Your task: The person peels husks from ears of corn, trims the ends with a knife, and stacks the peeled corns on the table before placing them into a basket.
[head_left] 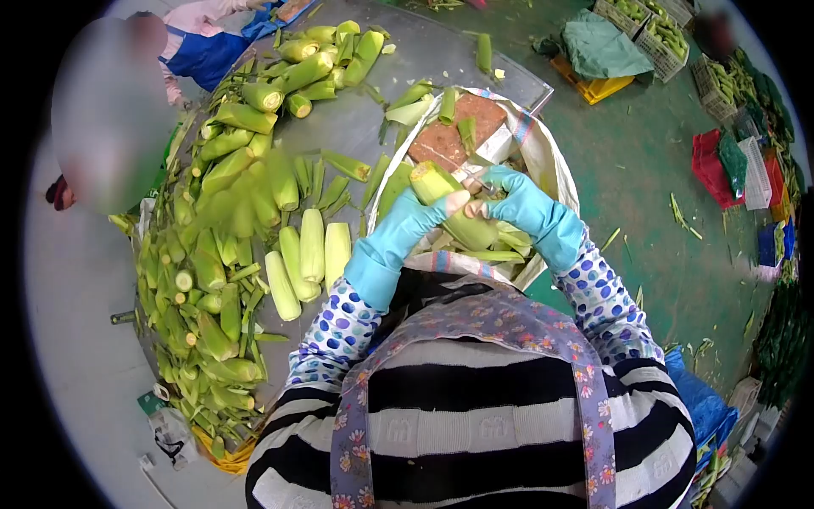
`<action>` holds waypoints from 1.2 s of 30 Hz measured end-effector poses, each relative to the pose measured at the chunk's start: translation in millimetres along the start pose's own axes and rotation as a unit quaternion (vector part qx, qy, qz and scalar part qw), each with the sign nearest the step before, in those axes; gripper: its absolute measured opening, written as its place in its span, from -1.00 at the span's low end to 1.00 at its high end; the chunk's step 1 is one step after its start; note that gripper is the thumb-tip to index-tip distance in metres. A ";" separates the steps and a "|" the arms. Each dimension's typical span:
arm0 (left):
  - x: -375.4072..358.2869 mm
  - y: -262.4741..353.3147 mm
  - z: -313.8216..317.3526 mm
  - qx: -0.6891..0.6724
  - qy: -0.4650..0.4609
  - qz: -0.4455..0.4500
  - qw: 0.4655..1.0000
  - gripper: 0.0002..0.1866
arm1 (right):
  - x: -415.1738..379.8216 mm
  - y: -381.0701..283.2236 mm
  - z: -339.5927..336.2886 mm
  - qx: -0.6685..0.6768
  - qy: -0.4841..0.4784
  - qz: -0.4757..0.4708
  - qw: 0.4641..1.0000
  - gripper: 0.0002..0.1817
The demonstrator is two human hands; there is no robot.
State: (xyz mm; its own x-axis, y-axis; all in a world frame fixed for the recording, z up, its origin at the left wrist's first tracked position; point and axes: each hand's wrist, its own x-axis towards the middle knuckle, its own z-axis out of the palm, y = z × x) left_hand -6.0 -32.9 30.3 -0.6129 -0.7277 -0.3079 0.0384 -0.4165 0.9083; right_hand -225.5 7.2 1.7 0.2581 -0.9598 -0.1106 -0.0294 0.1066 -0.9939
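Observation:
An ear of corn (434, 181) in green husk lies tilted across my left hand (415, 222), whose gloved fingers wrap around it; the bare thumb tip shows. My right hand (519, 208), in the same light-blue glove, is closed against the ear's other side; whether a small tool is also in it, I cannot make out. Below both hands gapes a white woven sack (555, 161) with husk pieces inside and a reddish-brown block (458, 131) at its far side. Several peeled, pale-green ears (312, 246) lie side by side left of my left hand.
A large heap of unpeeled corn (225, 191) covers the left of the metal table (407, 51). A blurred person stands beyond it, and a person in a blue apron (203, 55) is at the far end. Crates (661, 38) and a red basket (714, 170) stand on the green floor.

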 end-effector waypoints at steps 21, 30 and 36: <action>8.4 -4.4 -6.9 0.446 -0.067 0.064 0.890 -0.13 | -2.1 20.7 24.8 -0.068 0.154 -0.099 0.981 -0.59; 0.7 -30.0 15.0 0.075 -0.006 0.051 0.996 -0.26 | -11.1 12.2 27.3 0.336 0.248 0.107 0.902 -0.83; 10.4 -44.7 -14.6 -0.025 0.077 0.104 0.991 -0.39 | -18.6 22.9 7.4 0.255 0.302 0.155 0.905 -0.91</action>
State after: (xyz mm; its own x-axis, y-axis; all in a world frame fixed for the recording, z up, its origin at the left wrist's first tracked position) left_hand -2.5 -29.8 -17.6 -0.4600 -0.8735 -0.1594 0.1923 -0.2732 0.9425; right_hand -223.8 29.4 -19.0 -0.2665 -0.8138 -0.5165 0.4789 0.3532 -0.8037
